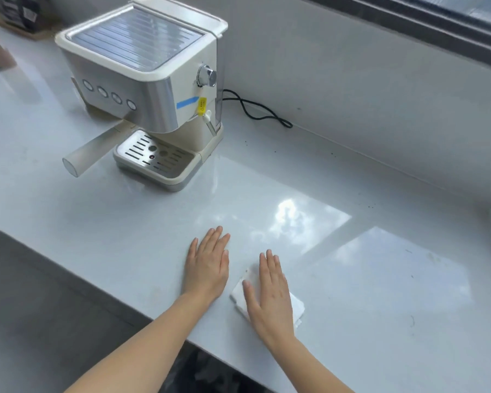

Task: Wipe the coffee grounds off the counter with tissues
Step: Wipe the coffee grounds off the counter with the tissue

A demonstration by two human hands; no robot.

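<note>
While both hands lie flat on the pale counter [380, 279], only one of them has anything under it: the right hand [270, 293] presses, fingers straight and together, on a single folded white tissue [240, 296], gripping nothing, palm down over it. The tissue sticks out on either side of that hand, near the counter's front edge. The left hand [207, 268] rests just beside it, released and flat on bare counter, apart from the tissue. Well beyond the left hand's fingertips stands one coffee machine [145, 89] with four round buttons on its front, one knob on its side and one drip tray at its base. One black cord [255, 107] trails from behind it along the wall. A few dark specks [370, 206] of coffee grounds dot the counter far past the right hand, close to the wall.
</note>
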